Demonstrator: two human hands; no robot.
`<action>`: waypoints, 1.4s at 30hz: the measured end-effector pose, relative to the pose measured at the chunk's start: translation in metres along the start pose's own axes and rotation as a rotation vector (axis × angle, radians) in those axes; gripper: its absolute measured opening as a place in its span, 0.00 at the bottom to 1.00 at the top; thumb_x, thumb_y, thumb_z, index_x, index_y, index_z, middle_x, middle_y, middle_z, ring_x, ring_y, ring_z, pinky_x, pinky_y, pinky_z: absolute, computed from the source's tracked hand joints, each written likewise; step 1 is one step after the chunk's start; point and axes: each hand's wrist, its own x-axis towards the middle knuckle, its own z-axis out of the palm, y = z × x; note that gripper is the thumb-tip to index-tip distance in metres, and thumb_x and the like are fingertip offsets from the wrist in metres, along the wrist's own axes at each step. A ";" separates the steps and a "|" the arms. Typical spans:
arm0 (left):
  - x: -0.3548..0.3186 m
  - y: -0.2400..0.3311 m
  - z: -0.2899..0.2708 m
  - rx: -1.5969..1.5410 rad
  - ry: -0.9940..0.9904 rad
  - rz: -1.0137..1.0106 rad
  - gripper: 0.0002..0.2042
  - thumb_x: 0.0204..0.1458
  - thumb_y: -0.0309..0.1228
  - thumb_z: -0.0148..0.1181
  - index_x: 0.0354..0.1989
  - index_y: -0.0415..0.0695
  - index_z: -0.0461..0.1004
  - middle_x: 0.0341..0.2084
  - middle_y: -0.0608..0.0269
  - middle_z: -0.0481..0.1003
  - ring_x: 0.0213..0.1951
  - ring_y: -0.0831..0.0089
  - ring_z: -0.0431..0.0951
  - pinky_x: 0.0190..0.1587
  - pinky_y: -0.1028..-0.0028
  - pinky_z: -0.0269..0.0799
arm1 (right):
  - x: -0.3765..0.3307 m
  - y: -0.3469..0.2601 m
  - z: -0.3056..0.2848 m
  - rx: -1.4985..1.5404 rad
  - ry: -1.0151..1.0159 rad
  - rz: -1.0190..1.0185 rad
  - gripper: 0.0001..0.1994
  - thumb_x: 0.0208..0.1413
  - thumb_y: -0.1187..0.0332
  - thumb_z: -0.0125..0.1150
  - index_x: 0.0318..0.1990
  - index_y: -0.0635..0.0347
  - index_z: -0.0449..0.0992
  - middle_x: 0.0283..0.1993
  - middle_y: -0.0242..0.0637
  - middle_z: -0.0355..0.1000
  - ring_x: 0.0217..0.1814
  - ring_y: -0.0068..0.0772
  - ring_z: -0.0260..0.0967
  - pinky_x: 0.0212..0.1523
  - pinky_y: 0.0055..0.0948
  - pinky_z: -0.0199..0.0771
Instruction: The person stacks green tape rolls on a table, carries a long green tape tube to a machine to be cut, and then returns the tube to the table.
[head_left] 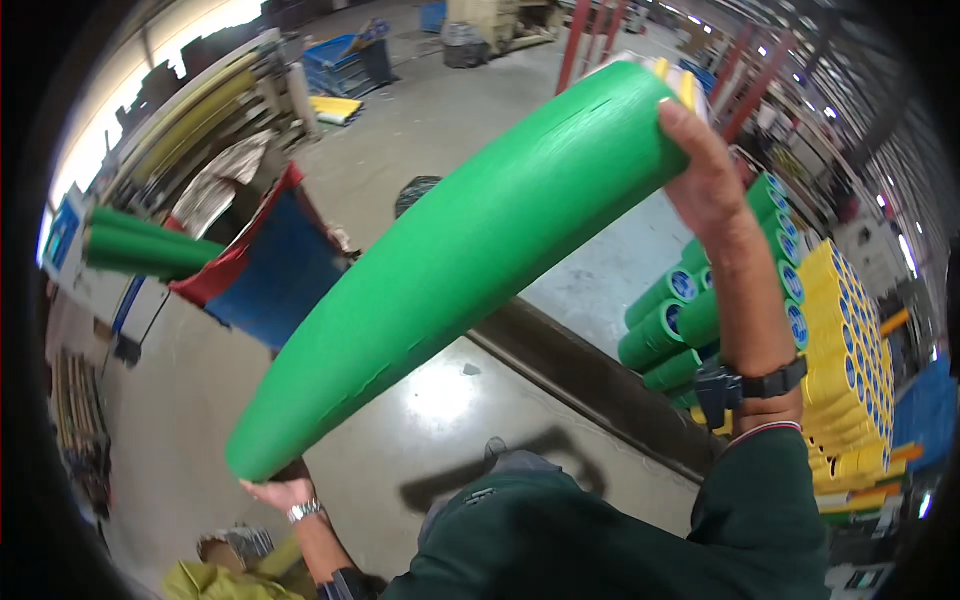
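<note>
A long green roll [470,250] of smooth sheet material lies slantwise across my body, its far right end raised and its near left end lower. Its loose edge shows as a thin, slightly torn line along the lower side. My right hand [705,165] grips the upper right end, with the thumb on the outside and the other fingers hidden behind. Under the lower left end, my left hand [283,490] cups the roll, its fingers partly covered. I wear a metal watch on the left wrist and a black strap on the right.
To the right, green rolls [660,335] are stacked beside a pile of yellow rolls [845,360]. A dark beam [600,390] crosses the floor below the roll. On the left stands a blue and red bin [275,270] with green rolls [150,245] sticking out.
</note>
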 end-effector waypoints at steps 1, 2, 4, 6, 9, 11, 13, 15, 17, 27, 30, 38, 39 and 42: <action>0.011 -0.035 0.022 -0.007 -0.063 -0.068 0.30 0.53 0.54 0.48 0.57 0.44 0.68 0.57 0.58 0.69 0.56 0.60 0.69 0.59 0.57 0.65 | -0.004 -0.015 -0.024 -0.012 0.070 -0.013 0.21 0.59 0.55 0.54 0.53 0.61 0.70 0.46 0.33 0.73 0.48 0.25 0.69 0.53 0.28 0.65; 0.025 -0.074 0.031 0.011 -0.115 -0.120 0.30 0.53 0.55 0.47 0.56 0.45 0.69 0.56 0.60 0.70 0.55 0.61 0.70 0.57 0.58 0.67 | -0.009 -0.028 -0.047 -0.055 0.099 -0.035 0.20 0.59 0.56 0.54 0.53 0.61 0.71 0.46 0.33 0.73 0.48 0.26 0.69 0.53 0.29 0.65; 0.037 -0.146 0.077 0.062 -0.133 -0.237 0.29 0.53 0.56 0.47 0.54 0.47 0.71 0.53 0.64 0.72 0.53 0.63 0.72 0.54 0.60 0.69 | -0.019 -0.051 -0.105 -0.044 0.170 -0.036 0.20 0.59 0.57 0.55 0.52 0.60 0.73 0.46 0.33 0.74 0.49 0.27 0.70 0.54 0.29 0.65; 0.038 -0.217 0.119 0.100 -0.134 -0.393 0.28 0.52 0.58 0.47 0.51 0.49 0.73 0.50 0.65 0.74 0.51 0.65 0.73 0.50 0.61 0.71 | -0.039 -0.075 -0.149 -0.172 0.320 -0.067 0.19 0.59 0.58 0.56 0.52 0.61 0.73 0.47 0.35 0.74 0.50 0.28 0.70 0.54 0.30 0.65; 0.046 -0.329 0.140 0.095 -0.258 -0.635 0.30 0.52 0.63 0.43 0.48 0.51 0.74 0.47 0.67 0.75 0.47 0.66 0.74 0.46 0.63 0.72 | -0.068 -0.101 -0.185 -0.350 0.597 -0.085 0.19 0.63 0.57 0.50 0.53 0.62 0.72 0.48 0.35 0.73 0.51 0.28 0.69 0.54 0.30 0.65; 0.037 -0.402 0.157 0.110 -0.223 -0.817 0.32 0.51 0.66 0.40 0.47 0.52 0.74 0.44 0.68 0.76 0.44 0.67 0.74 0.44 0.63 0.72 | -0.085 -0.117 -0.192 -0.503 0.725 -0.058 0.19 0.63 0.57 0.51 0.52 0.61 0.72 0.49 0.35 0.72 0.52 0.27 0.68 0.56 0.29 0.64; 0.034 -0.473 0.151 0.159 -0.249 -0.934 0.31 0.50 0.66 0.41 0.46 0.54 0.74 0.41 0.69 0.76 0.42 0.67 0.74 0.41 0.63 0.72 | -0.088 -0.122 -0.186 -0.638 0.892 0.047 0.25 0.59 0.52 0.55 0.53 0.64 0.70 0.52 0.41 0.70 0.52 0.33 0.68 0.56 0.32 0.64; -0.009 -0.534 0.171 0.220 -0.143 -1.079 0.28 0.50 0.65 0.42 0.44 0.55 0.73 0.41 0.70 0.75 0.40 0.68 0.74 0.37 0.65 0.70 | -0.096 -0.132 -0.189 -0.772 1.033 0.120 0.27 0.57 0.50 0.56 0.54 0.64 0.69 0.52 0.41 0.69 0.53 0.33 0.67 0.56 0.32 0.64; -0.037 -0.582 0.176 0.267 -0.100 -1.237 0.25 0.50 0.62 0.44 0.43 0.57 0.73 0.41 0.71 0.75 0.41 0.67 0.73 0.37 0.65 0.70 | -0.090 -0.133 -0.191 -0.892 1.169 0.201 0.29 0.56 0.48 0.57 0.56 0.64 0.69 0.53 0.42 0.69 0.53 0.33 0.67 0.56 0.32 0.63; -0.113 -0.701 0.066 0.963 -0.330 -2.011 0.26 0.58 0.55 0.45 0.51 0.43 0.64 0.42 0.49 0.76 0.37 0.60 0.79 0.40 0.61 0.77 | 0.037 -0.071 -0.212 -1.654 0.680 0.465 0.35 0.48 0.49 0.60 0.57 0.70 0.67 0.50 0.49 0.71 0.53 0.40 0.70 0.56 0.36 0.67; -0.103 -0.694 0.050 1.067 -0.607 -1.929 0.22 0.60 0.47 0.49 0.52 0.40 0.61 0.35 0.42 0.76 0.31 0.56 0.80 0.34 0.61 0.78 | 0.068 -0.062 -0.217 -1.651 0.814 0.559 0.37 0.46 0.47 0.61 0.56 0.71 0.67 0.53 0.54 0.70 0.56 0.47 0.69 0.57 0.38 0.66; -0.102 -0.685 0.330 0.591 -1.343 -0.798 0.20 0.58 0.33 0.55 0.55 0.35 0.63 0.44 0.54 0.71 0.45 0.67 0.74 0.48 0.71 0.72 | 0.063 -0.041 -0.234 -1.809 0.582 0.100 0.19 0.57 0.54 0.52 0.30 0.64 0.73 0.35 0.48 0.71 0.39 0.53 0.69 0.38 0.44 0.68; -0.116 -0.672 0.381 0.463 -1.538 -0.753 0.29 0.54 0.33 0.60 0.62 0.35 0.57 0.54 0.49 0.66 0.57 0.63 0.69 0.58 0.67 0.66 | 0.067 -0.047 -0.230 -1.717 0.580 0.210 0.19 0.57 0.54 0.52 0.28 0.63 0.72 0.32 0.48 0.71 0.36 0.53 0.69 0.35 0.45 0.66; -0.198 -0.613 0.496 0.120 -1.899 -0.455 0.45 0.42 0.39 0.70 0.67 0.40 0.49 0.58 0.46 0.63 0.61 0.57 0.64 0.62 0.62 0.61 | 0.071 -0.051 -0.229 -1.666 0.579 0.200 0.19 0.57 0.53 0.51 0.27 0.62 0.73 0.27 0.50 0.70 0.33 0.55 0.69 0.33 0.47 0.65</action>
